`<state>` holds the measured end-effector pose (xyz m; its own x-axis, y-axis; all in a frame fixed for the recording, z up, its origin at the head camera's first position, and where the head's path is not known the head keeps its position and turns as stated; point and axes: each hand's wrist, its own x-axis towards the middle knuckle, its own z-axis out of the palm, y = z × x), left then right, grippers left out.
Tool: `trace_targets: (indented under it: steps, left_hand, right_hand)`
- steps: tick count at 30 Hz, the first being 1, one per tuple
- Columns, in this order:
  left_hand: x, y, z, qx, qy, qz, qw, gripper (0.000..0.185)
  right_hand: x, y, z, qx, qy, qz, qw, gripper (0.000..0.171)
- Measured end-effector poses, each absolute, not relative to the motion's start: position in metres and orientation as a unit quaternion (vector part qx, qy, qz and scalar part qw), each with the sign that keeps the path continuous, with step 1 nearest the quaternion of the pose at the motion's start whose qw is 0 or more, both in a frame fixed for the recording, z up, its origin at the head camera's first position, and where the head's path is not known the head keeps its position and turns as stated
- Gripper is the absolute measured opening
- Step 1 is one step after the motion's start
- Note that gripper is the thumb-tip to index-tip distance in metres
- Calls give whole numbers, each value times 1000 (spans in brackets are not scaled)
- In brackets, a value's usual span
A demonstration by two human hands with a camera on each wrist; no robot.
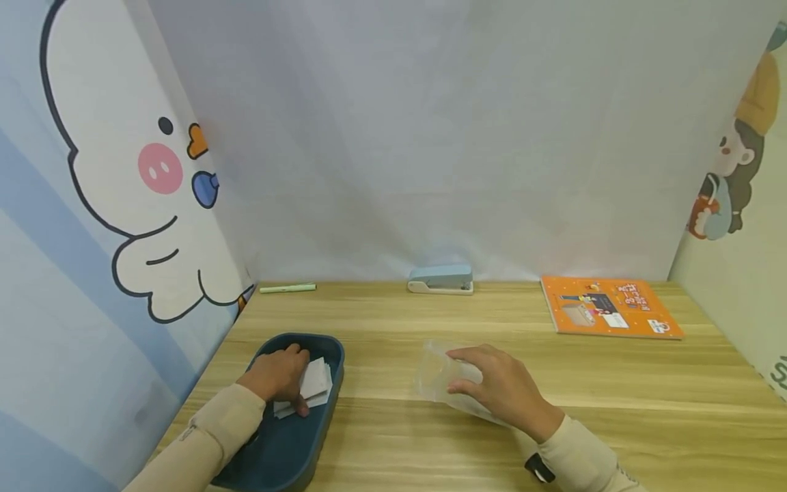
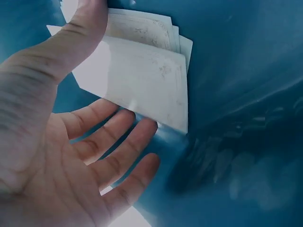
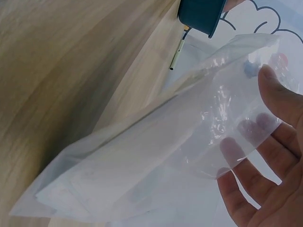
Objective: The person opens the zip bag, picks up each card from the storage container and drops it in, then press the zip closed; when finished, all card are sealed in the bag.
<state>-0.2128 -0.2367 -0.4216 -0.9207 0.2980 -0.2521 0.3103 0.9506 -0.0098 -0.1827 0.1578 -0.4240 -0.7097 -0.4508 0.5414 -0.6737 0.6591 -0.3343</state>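
My left hand (image 1: 284,372) reaches into a dark blue tray (image 1: 289,451), spread around a small stack of folded white papers (image 1: 316,379). In the left wrist view the thumb overlaps the papers, faint print shows on them, and the fingertips are right at the lower edge of the front one. My right hand (image 1: 507,386) grips a clear plastic bag (image 3: 208,109) near one end, with fingertips showing through the film. Something flat and whitish shows through the bag's lower part.
A pale blue stapler (image 1: 440,279) stands against the back wall. To its left lies a light green pen (image 1: 287,288). An orange booklet (image 1: 609,307) lies at the back right of the wooden table (image 1: 393,451). Printed curtains enclose the sides.
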Motion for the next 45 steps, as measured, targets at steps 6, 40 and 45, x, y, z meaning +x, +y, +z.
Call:
trace_targets:
  steps: [6,40,45]
  left_hand:
    - [-214,-241,-412,147,983,2,107,73]
    - [-192,-202,-378,159,973,163,45,83]
    - [-190,-192,-376,174,971,162,36,74]
  right_hand:
    - [-183,158,-423,315,-888,265,206,54]
    - [-181,155,-425,315,-889,270,194,53]
    - [-181,155,-425,318,-887,268,201,53]
